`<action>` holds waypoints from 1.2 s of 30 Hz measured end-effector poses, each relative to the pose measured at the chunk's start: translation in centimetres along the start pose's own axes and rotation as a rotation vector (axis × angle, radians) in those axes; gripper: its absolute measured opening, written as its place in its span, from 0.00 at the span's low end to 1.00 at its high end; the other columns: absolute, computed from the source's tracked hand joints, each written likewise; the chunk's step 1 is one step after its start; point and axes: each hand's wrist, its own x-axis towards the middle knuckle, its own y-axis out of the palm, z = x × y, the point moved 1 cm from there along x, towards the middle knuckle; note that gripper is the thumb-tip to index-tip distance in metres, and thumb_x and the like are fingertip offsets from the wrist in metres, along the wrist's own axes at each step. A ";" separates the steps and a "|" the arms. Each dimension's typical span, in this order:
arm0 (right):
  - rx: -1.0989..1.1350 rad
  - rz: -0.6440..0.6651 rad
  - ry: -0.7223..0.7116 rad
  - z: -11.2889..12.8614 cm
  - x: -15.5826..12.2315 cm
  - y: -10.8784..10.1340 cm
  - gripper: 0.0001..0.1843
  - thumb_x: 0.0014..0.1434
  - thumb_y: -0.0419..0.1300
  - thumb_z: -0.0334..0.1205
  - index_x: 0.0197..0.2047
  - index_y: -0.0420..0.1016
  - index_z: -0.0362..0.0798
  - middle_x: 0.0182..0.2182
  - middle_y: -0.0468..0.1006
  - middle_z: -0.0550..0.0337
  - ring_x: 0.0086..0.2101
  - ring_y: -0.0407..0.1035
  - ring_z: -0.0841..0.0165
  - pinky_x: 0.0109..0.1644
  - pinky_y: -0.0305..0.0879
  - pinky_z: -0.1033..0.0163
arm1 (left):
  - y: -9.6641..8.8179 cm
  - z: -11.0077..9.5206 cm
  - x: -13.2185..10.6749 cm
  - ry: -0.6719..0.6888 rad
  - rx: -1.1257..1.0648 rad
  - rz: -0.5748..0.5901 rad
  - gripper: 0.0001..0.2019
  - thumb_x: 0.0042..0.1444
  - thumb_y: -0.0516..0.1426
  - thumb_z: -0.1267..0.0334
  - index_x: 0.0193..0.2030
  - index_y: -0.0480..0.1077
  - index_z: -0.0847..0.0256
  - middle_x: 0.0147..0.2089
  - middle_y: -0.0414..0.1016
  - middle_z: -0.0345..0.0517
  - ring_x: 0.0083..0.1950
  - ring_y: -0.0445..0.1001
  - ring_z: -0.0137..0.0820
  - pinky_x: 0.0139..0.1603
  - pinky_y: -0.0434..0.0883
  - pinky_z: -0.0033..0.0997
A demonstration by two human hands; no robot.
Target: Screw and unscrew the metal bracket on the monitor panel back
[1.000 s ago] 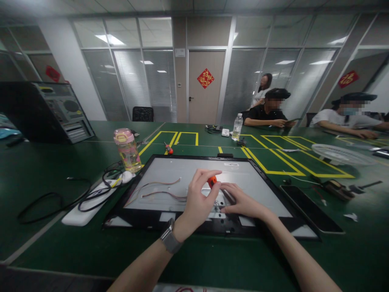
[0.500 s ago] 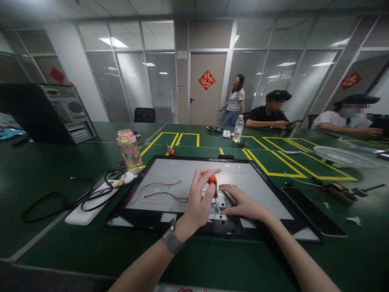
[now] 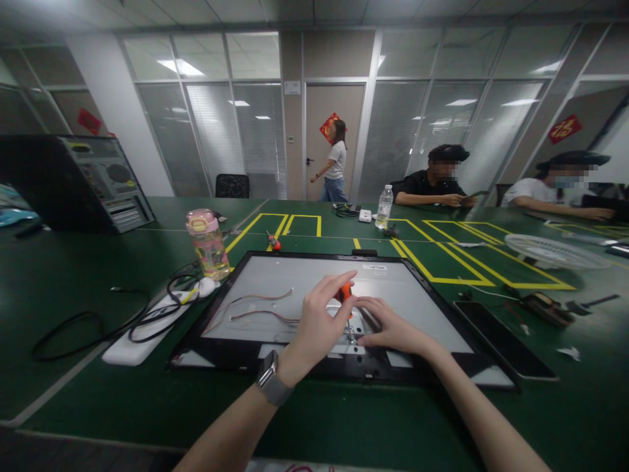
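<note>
Pinching the screwdriver (image 3: 346, 291), likely to steady it, the left hand (image 3: 321, 314) faced the right hand (image 3: 396, 326), whose grip stood wide.

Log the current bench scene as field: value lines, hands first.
Left hand: holding an orange-and-black-handled screwdriver
Right hand: beside the screwdriver's lower end; contact unclear
Under hands: flat grey rectangular panel with black frame
Left of panel: pink-lidded clear bottle, long white plastic block
Right of panel: flat black rectangular slab
Surface: green tabletop with yellow lines
</note>
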 end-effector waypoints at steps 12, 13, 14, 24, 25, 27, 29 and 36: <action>-0.001 -0.017 -0.001 0.2 0.0 0.0 0.40 0.49 0.70 0.52 0.62 0.65 0.50 0.62 0.64 0.48 0.61 0.56 0.51 0.67 0.52 0.46 | -0.2 0.6 0.2 -0.046 -0.029 -0.014 0.16 0.56 0.62 0.70 0.52 0.73 0.55 0.44 0.79 0.43 0.39 0.78 0.28 0.39 0.78 0.26; -0.002 -0.020 -0.001 0.3 0.0 0.1 0.39 0.49 0.71 0.52 0.62 0.66 0.50 0.61 0.65 0.48 0.61 0.56 0.51 0.67 0.52 0.46 | -0.3 0.7 0.2 -0.094 -0.068 -0.008 0.17 0.56 0.62 0.70 0.53 0.72 0.55 0.45 0.79 0.44 0.40 0.79 0.29 0.38 0.78 0.26; -0.003 -0.024 0.002 0.4 0.0 0.1 0.39 0.49 0.71 0.51 0.61 0.67 0.49 0.61 0.65 0.48 0.61 0.56 0.51 0.67 0.53 0.46 | -0.4 0.9 0.2 -0.156 -0.115 -0.010 0.19 0.55 0.62 0.70 0.54 0.71 0.56 0.46 0.79 0.45 0.40 0.80 0.29 0.37 0.79 0.26; -0.004 -0.028 0.027 0.3 0.1 0.1 0.40 0.48 0.71 0.51 0.62 0.67 0.49 0.62 0.65 0.47 0.62 0.56 0.51 0.67 0.52 0.45 | -1.3 0.8 0.8 -0.089 -0.068 0.047 0.12 0.57 0.61 0.67 0.48 0.74 0.57 0.41 0.70 0.43 0.38 0.74 0.28 0.41 0.75 0.28; -0.003 -0.026 0.025 0.3 0.1 0.1 0.40 0.48 0.71 0.51 0.62 0.66 0.49 0.62 0.65 0.48 0.62 0.56 0.51 0.67 0.52 0.46 | -1.2 0.8 0.7 -0.088 -0.067 0.027 0.10 0.56 0.62 0.66 0.46 0.75 0.57 0.40 0.69 0.42 0.38 0.73 0.27 0.41 0.74 0.28; -0.004 -0.022 0.026 0.2 0.1 0.1 0.40 0.48 0.71 0.51 0.62 0.66 0.49 0.62 0.65 0.48 0.62 0.57 0.51 0.67 0.53 0.46 | -1.1 0.8 0.5 -0.081 -0.090 0.040 0.10 0.59 0.59 0.67 0.48 0.74 0.57 0.41 0.70 0.43 0.40 0.73 0.29 0.44 0.74 0.30; -0.007 -0.018 0.031 0.2 0.1 0.2 0.40 0.49 0.71 0.52 0.62 0.66 0.50 0.62 0.64 0.48 0.62 0.56 0.51 0.67 0.53 0.45 | -1.0 0.7 0.3 -0.084 -0.146 0.085 0.13 0.63 0.54 0.68 0.52 0.72 0.57 0.43 0.72 0.46 0.44 0.74 0.31 0.47 0.73 0.33; -0.009 -0.009 0.013 0.4 0.1 0.1 0.40 0.49 0.71 0.51 0.62 0.66 0.50 0.62 0.65 0.48 0.62 0.56 0.51 0.67 0.53 0.44 | -0.6 0.0 0.1 -0.049 -0.113 0.057 0.11 0.61 0.58 0.66 0.49 0.75 0.56 0.42 0.71 0.45 0.44 0.73 0.31 0.48 0.71 0.32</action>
